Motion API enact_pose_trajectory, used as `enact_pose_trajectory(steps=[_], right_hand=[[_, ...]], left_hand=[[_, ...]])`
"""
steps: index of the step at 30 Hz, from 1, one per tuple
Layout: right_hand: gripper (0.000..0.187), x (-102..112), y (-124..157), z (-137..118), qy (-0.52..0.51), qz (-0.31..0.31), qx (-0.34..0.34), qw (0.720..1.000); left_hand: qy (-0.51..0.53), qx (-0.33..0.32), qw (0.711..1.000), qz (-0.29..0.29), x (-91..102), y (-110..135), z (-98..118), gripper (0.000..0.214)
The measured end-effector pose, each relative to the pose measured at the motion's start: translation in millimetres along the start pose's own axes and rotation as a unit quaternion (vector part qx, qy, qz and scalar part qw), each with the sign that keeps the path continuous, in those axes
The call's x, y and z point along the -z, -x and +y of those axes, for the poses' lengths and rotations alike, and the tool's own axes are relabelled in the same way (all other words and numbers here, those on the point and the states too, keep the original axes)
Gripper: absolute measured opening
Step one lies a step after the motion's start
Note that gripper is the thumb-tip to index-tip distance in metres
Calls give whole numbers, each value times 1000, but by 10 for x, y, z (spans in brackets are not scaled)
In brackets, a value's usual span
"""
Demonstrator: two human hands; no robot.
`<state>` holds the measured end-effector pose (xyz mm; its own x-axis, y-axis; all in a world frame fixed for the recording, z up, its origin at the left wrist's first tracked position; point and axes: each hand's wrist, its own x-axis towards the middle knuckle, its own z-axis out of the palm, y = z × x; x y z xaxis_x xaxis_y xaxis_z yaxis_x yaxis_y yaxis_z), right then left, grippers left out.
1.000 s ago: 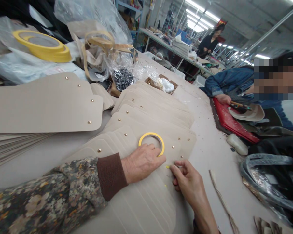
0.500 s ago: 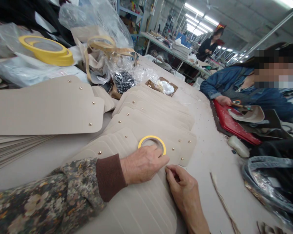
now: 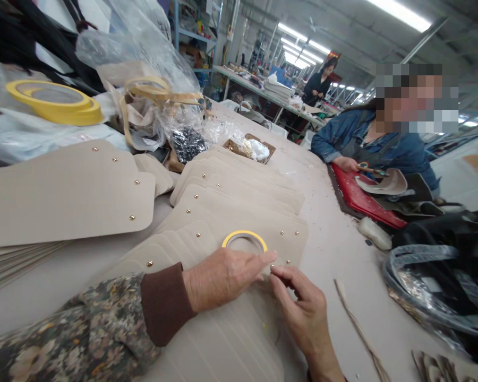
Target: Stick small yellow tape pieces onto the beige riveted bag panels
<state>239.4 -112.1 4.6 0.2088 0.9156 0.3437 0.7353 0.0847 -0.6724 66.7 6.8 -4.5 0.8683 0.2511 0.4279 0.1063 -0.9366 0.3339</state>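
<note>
Yellow tape roll (image 3: pixel 242 234) lies flat on the top sheet of a fanned pile of beige panels (image 3: pixel 223 339), just below the middle of the frame. The left hand (image 3: pixel 223 276), in a flowered sleeve with a brown cuff, rests palm down on the panels with its fingers stretched out; it grasps nothing, and its fingertips reach the roll's near rim. The right hand (image 3: pixel 302 313) comes in from the lower edge, thumb and forefinger pinched together just beside the left fingertips, right on the panel. Whether anything sits in that pinch cannot be told.

Small brass studs (image 3: pixel 282 233) dot the panels' corners. A second, larger stack of panels (image 3: pixel 63 191) fills the left of the frame. Above it, at upper left, more yellow tape rolls (image 3: pixel 53 103) lie on clear plastic bags (image 3: pixel 143 42). A cardboard tray (image 3: pixel 267 146) of small fittings stands at upper centre. At right a co-worker in a denim jacket (image 3: pixel 382 143) works over a red mat (image 3: pixel 354 193). A red sign (image 3: pixel 333 54) hangs far back, its writing too small to read.
</note>
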Motion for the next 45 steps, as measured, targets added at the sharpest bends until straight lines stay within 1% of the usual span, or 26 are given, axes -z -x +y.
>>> enact_pose_trajectory(steps=[1, 3, 5, 7, 9, 12, 14, 16, 17, 18, 20, 22, 23, 25, 28, 30, 32, 34, 37, 39, 42, 45], right_hand=[[15, -25, -8, -19, 6, 17, 45, 999], [19, -69, -31, -62, 29, 30, 115, 992], [18, -104, -49, -96, 57, 30, 152, 986], [17, -129, -55, -110, 85, 34, 166, 982], [16, -148, -51, -108, 110, 54, 171, 978], [15, -170, -39, -103, 132, 87, 175, 972], [14, -183, -32, -105, 132, 100, 171, 971], [14, -192, -23, -110, 117, 105, 146, 977], [13, -195, -18, -112, 99, 103, 116, 983], [12, -198, -12, -115, 71, 94, 72, 990], [12, -201, -5, -123, -15, 67, -51, 996], [18, -205, -9, -141, -113, 41, -167, 979], [21, -209, -16, -155, -150, 34, -207, 966], [24, -220, -36, -186, -192, 33, -253, 948], [27, -226, -69, -186, -214, 46, -289, 932], [30, -204, -86, -119, -229, 71, -315, 918], [34, -158, -100, -2, -244, 95, -344, 902], [38, -105, -110, 124, -246, 93, -369, 891], [43, -65, -122, 237, -215, 48, -379, 899], [43, -80, -127, 242, -188, 25, -372, 909], [40, -132, -131, 200, -153, 15, -353, 923], [39, -172, -141, 172, -79, 8, -329, 941]], left_hand=[[5, 1, 1000, 5, -19, 4, 0, 40], [15, -3, 1000, 9, -44, 6, 4, 36], [28, -4, 1000, 3, -46, 2, 16, 34], [47, -1, 999, -12, -27, -7, 31, 28], [57, 5, 998, -30, 1, -17, 44, 18], [32, 18, 998, -47, 32, -30, 53, 5], [2, 27, 999, -48, 34, -36, 55, 3], [-25, 33, 998, -46, 27, -41, 57, 7], [-38, 35, 998, -45, 21, -43, 58, 8], [-48, 36, 997, -45, 15, -45, 59, 9], [-58, 33, 997, -43, 3, -48, 58, 10], [-56, 28, 998, -30, -13, -49, 54, 9], [-53, 27, 998, -20, -22, -47, 52, 9], [-51, 28, 998, 5, -37, -42, 55, 9], [-49, 24, 998, 36, -40, -32, 86, 11], [-47, 9, 998, 41, -29, -28, 117, 13], [-53, 6, 998, 23, -19, -32, 137, 15], [-71, 27, 997, -15, -19, -44, 136, 15], [-99, 69, 990, -78, -32, -67, 114, 10], [-99, 82, 986, -102, -39, -77, 107, 8], [-87, 89, 986, -114, -36, -77, 112, 10], [-80, 93, 985, -119, -24, -70, 122, 12]])
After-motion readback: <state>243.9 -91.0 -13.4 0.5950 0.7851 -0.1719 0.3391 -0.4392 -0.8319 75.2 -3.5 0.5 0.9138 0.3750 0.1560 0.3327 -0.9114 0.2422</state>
